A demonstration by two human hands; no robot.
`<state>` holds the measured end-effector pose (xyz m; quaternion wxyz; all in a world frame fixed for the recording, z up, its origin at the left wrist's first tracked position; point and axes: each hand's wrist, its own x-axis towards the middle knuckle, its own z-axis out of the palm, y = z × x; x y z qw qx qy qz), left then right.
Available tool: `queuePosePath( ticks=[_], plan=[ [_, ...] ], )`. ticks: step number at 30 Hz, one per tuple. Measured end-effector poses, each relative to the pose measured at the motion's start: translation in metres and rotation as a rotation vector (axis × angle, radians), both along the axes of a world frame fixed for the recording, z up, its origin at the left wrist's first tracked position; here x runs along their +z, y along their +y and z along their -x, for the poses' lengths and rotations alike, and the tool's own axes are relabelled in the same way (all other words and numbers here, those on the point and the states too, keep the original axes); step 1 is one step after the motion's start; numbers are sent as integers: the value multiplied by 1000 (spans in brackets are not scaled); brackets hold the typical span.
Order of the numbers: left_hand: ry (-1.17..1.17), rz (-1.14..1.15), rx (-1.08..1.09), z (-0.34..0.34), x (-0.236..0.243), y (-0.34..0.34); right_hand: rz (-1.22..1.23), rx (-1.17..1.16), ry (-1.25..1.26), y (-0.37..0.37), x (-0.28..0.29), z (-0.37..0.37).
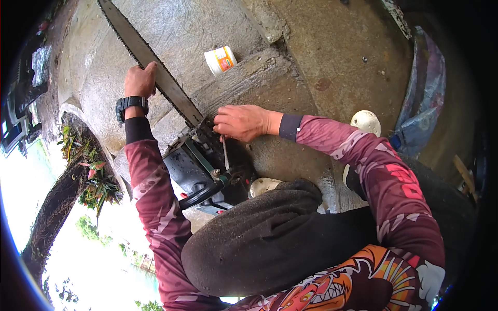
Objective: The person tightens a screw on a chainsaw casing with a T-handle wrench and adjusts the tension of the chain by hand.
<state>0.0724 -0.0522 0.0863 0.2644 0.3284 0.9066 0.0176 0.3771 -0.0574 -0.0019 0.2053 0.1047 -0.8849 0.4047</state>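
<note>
1. grey metal guide bar (pixel 155 70) of the chainsaw (pixel 188 165) runs on a long slant, pointing up and to the left, away from the person, its tip cut off by the upper edge of view.
2. the chainsaw's dark body sits on the concrete floor (pixel 171 23), left of the bent knee, its curved black handle (pixel 202 195) nearest the person.
3. the left hand (pixel 140 83) grasps the bar partway along.
4. the right hand (pixel 241 123) bends its fingers at the bar's base, above a slim rod (pixel 226 155); i cannot tell whether it grips anything.
</note>
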Motion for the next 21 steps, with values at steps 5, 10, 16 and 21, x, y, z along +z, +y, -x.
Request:
queuePosePath(
  ticks=[5,10,16,21],
  plan=[
    [7,3,-7,3,1,-4,207,-48,-74,-9,3,3],
    [-26,21,10,1,4,1,637,-404,-650,-24,9,17],
    [-11,-8,39,4,-4,-4,804,-187,-936,2,31,18],
    [-37,5,26,5,-2,-1,567,-209,-545,-10,30,-10]
  ],
)
